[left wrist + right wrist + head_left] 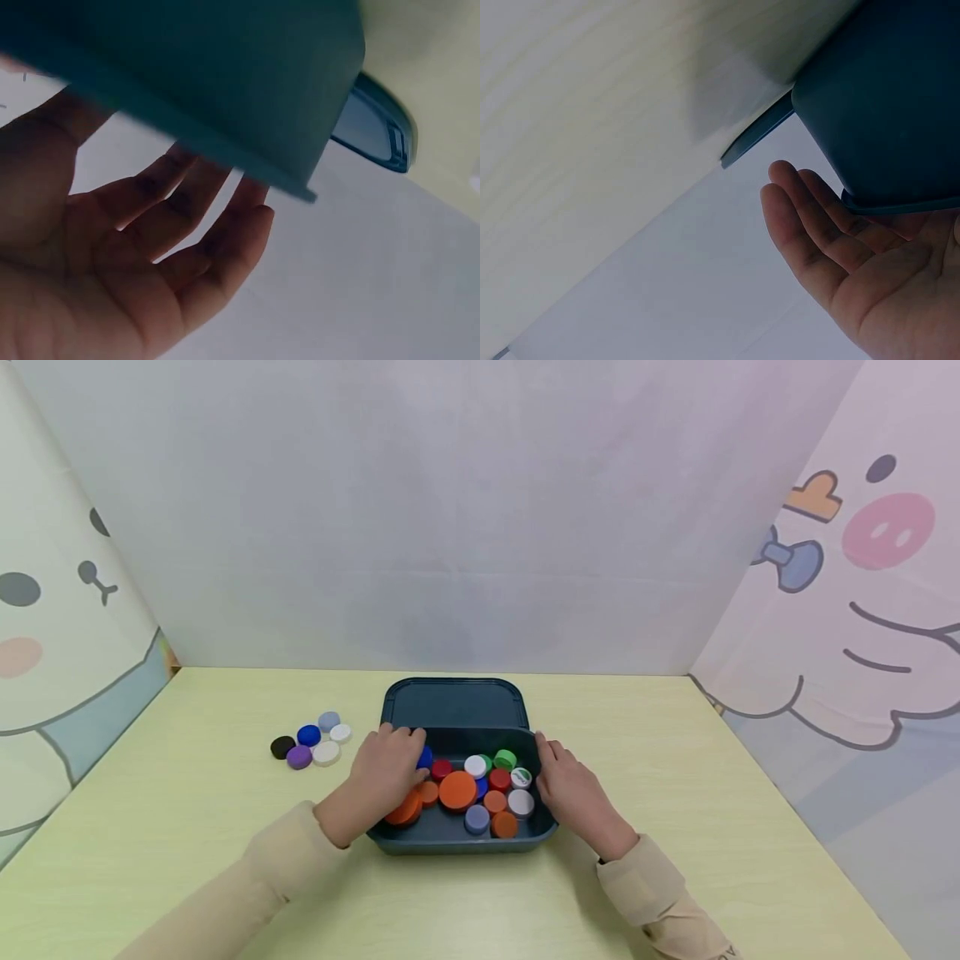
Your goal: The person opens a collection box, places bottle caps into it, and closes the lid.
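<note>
A dark blue-green plastic box [465, 846] holds several bottle caps, among them a large orange cap [457, 791] and a red cap [499, 779]. Over the box's left rim lies my left hand [384, 772], gripping it with the thumb on the inner side, close to a blue cap [425, 757]. Fingers [217, 262] bend up past the rim in the left wrist view. At the right rim, my right hand [577, 793] holds the box; its fingers [795, 225] reach along the outside of the corner, and its thumb is mostly hidden.
Behind the box lies a matching dark lid [453, 702]. Left of it, several loose caps sit on the pale wood table [187, 827], including a black cap [282, 747] and a purple cap [299, 757]. A plain pale cloth [450, 527] hangs along the back edge.
</note>
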A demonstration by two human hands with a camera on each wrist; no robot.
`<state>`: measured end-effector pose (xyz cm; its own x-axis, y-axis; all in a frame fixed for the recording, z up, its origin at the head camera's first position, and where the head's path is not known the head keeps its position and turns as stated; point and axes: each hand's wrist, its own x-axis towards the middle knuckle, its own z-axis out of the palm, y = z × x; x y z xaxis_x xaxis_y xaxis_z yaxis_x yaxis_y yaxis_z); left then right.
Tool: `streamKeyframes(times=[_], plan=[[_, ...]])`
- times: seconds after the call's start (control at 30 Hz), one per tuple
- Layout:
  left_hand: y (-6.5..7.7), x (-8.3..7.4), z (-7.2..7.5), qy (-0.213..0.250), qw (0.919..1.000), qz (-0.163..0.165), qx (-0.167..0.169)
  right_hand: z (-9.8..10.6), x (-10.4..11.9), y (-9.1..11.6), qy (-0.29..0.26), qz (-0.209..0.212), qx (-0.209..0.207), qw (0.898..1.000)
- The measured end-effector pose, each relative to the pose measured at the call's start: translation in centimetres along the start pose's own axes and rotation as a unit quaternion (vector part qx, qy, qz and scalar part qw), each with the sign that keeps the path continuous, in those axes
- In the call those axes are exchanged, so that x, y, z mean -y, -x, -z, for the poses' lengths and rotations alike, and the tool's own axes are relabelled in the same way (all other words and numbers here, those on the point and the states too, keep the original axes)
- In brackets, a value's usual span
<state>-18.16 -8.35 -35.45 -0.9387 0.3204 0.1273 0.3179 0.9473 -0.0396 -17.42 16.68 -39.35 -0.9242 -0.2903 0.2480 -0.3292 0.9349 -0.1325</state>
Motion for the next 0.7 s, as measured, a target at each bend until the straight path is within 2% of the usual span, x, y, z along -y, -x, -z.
streamKeyframes(times=[0.2, 0.4, 0.7], plan=[[-0.4, -0.7, -1.1, -0.017, 0.9997, -0.013, 0.014, 0.0, 0.0, 0.0, 0.002, 0.0, 0.0, 1.0], [-0.8, -0.9, -1.7, -0.025, 0.9992, -0.011, 0.028, 0.0, 0.0, 0.0, 0.001, 0.001, 0.004, 1.0], [-0.7, -0.6, -1.7, -0.015, 0.9995, -0.003, 0.03, 0.0, 0.0, 0.0, 0.0, 0.003, 0.004, 1.0]])
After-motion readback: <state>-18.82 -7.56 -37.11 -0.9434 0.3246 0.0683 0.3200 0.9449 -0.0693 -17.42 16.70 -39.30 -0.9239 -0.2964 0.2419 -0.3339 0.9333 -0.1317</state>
